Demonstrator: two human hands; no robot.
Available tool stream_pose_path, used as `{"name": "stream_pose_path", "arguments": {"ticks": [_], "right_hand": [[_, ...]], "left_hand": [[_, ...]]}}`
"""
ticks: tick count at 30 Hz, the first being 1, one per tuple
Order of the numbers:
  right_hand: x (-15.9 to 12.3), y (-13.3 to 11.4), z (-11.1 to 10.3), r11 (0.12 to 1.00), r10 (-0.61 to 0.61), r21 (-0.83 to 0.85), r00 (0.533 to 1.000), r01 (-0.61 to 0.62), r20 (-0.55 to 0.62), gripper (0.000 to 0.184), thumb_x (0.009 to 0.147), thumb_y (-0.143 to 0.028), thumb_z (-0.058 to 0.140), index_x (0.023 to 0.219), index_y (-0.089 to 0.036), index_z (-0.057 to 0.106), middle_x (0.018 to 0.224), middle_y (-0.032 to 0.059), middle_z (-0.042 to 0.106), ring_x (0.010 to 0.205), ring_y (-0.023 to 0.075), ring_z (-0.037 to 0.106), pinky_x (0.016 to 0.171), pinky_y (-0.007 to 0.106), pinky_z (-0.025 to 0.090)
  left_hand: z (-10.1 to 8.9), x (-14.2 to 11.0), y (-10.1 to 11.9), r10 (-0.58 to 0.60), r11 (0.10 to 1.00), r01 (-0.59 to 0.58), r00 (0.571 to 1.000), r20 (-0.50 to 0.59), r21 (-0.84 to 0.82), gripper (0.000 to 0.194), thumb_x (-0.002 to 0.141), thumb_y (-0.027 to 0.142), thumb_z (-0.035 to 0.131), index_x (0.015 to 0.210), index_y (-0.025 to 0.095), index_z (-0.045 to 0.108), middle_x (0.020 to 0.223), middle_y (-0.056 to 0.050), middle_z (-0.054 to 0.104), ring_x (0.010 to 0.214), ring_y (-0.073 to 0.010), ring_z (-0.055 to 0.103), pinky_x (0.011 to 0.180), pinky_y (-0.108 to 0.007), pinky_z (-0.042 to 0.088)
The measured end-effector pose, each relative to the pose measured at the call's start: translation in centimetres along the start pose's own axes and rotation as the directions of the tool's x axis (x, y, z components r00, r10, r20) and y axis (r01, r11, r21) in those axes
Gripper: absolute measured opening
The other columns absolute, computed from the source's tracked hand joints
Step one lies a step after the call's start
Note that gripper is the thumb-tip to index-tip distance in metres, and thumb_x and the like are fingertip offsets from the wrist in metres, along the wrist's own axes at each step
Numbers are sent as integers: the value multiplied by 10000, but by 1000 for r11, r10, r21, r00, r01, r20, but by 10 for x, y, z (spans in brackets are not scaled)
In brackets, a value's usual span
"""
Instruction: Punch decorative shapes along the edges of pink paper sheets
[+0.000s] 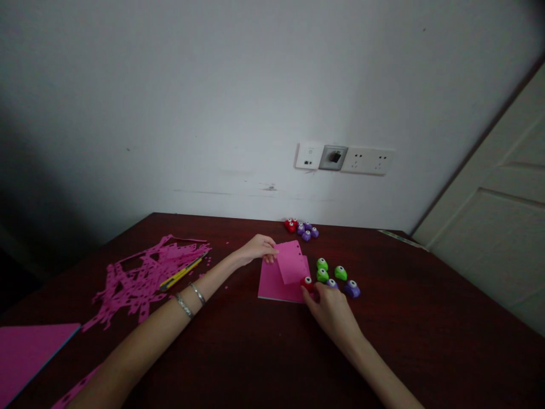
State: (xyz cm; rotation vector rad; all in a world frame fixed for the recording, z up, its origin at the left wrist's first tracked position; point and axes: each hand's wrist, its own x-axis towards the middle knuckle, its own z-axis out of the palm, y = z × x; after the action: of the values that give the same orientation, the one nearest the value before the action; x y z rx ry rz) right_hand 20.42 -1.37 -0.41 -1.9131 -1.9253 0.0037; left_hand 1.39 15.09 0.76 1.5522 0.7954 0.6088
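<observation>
My left hand [258, 248] pinches the left edge of a small pink paper piece [291, 262] and holds it lifted over a stack of pink paper sheets [272, 285] on the dark table. A red paper punch [307, 283] sits at the lower right edge of that piece, and my right hand [330, 309] has its fingertips closed on it. Several green and purple punches [336, 276] lie just right of the stack, beside my right hand.
Another cluster of red and purple punches [301, 228] sits near the wall. Pink paper scraps [142, 279] and a yellow utility knife [181, 274] lie at left. More pink paper [25, 352] is at the near left corner. Wall sockets [344, 158] are above; a door [498, 227] stands at right.
</observation>
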Motion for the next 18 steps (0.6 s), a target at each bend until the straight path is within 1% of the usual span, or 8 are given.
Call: {"name": "stream_pose_path", "arguments": {"ticks": [7, 14, 18], "right_hand": [[-1, -3, -1, 1000, 13, -5, 1000, -12, 24, 297, 860, -331, 431, 650, -171, 567, 629, 53, 640, 559, 167, 595, 496, 251, 287], [-3, -4, 4, 999, -29, -11, 999, 30, 33, 281, 861, -322, 432, 692, -154, 581, 678, 72, 655, 595, 173, 617, 518, 245, 312], [-5, -6, 7, 999, -32, -5, 998, 32, 48, 246, 856, -309, 447, 725, -157, 589, 678, 63, 655, 596, 172, 616, 522, 242, 322]], "left_hand": [[10, -5, 7, -44, 999, 44, 999, -3, -10, 199, 643, 217, 687, 761, 98, 578, 613, -55, 647, 497, -115, 590, 519, -260, 444], [16, -5, 5, -68, 998, 68, 997, 24, 10, 173, 647, 205, 677, 724, 102, 562, 565, -52, 639, 487, -119, 589, 503, -252, 443], [17, -7, 6, -82, 997, 81, 996, 38, 18, 145, 649, 186, 659, 715, 97, 565, 566, -48, 637, 489, -118, 592, 501, -244, 444]]}}
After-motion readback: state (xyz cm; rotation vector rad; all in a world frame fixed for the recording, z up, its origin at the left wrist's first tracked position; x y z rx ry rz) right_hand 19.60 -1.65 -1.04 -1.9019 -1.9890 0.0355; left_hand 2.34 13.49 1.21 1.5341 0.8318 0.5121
